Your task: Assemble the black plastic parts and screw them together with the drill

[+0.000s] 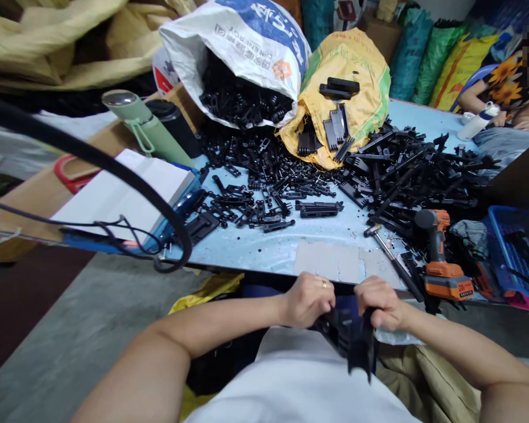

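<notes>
Both of my hands are low in front of my body, below the near edge of the light blue table (264, 249). My left hand (307, 299), with a ring on one finger, is closed on the top of a black plastic part (355, 343). My right hand (380, 302) is closed on the same part from the right side. The part hangs down between them over my lap. On the table lies a big spread of similar black plastic pieces (291, 176).
A white sack (247, 41) spills black pieces and a yellow sack (352, 64) carries a few more. An orange cordless drill (441, 258) and a hammer (390, 255) lie at the right, next to a blue basket (518, 249). A green bottle (147, 126) and white box (123, 194) sit left. Another person (511, 88) sits far right.
</notes>
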{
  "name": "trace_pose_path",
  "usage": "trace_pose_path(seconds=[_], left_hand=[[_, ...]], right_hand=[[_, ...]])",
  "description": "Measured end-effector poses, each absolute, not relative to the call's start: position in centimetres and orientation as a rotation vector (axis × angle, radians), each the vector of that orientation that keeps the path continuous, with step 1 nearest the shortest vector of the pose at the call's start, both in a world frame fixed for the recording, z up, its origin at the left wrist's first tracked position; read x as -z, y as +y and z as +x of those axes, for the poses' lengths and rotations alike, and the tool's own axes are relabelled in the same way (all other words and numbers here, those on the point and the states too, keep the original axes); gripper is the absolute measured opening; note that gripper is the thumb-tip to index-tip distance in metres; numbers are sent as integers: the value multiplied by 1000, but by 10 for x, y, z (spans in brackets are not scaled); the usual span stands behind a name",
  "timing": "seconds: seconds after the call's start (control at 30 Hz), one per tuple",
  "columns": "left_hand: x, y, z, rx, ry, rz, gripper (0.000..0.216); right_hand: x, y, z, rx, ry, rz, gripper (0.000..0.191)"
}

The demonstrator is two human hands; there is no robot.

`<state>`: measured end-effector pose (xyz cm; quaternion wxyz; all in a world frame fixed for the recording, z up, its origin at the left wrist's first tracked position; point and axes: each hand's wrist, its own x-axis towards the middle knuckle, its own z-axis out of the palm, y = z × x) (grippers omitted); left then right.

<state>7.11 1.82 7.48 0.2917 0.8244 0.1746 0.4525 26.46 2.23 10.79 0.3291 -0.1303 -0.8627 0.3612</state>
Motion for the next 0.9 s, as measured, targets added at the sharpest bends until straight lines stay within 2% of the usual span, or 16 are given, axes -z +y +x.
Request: trace_pose_path(seconds=[0.07,0.17,0.27,0.33,0.4,0.47,0.53,0.7,0.8,0.9], left_hand=[[-78,3,82,-1367,433,2048,64],[-60,2,97,-1556,559,2001,68],[-26,28,99,-1589,716,2301,74],[-4,57,96,-1450,898,2596,75],[9,90,94,-1077,1074,2799,68],[12,122,94,-745,1233,2859,57],[6,146,96,-590,1381,2827,48],[-20,159,69,-625,1831,2485,27],[-28,153,31,-533,2097,2234,25],[-28,156,2,-371,2131,2109,26]], right_hand=[[-91,10,240,-982,-1941,-338,40],[-47,15,212,-744,-1522,-558,42],[-17,58,212,-623,-1566,-880,40],[-17,103,226,-595,-1859,-1145,38],[-27,148,245,-390,-2086,-1498,28],[-41,185,259,-164,-2193,-1921,22],[-52,208,265,-48,-2209,-2128,21],[-58,227,263,-84,-2255,-2089,18],[-62,225,265,-142,-2218,-2008,22],[-66,212,268,-204,-2151,-1913,29]])
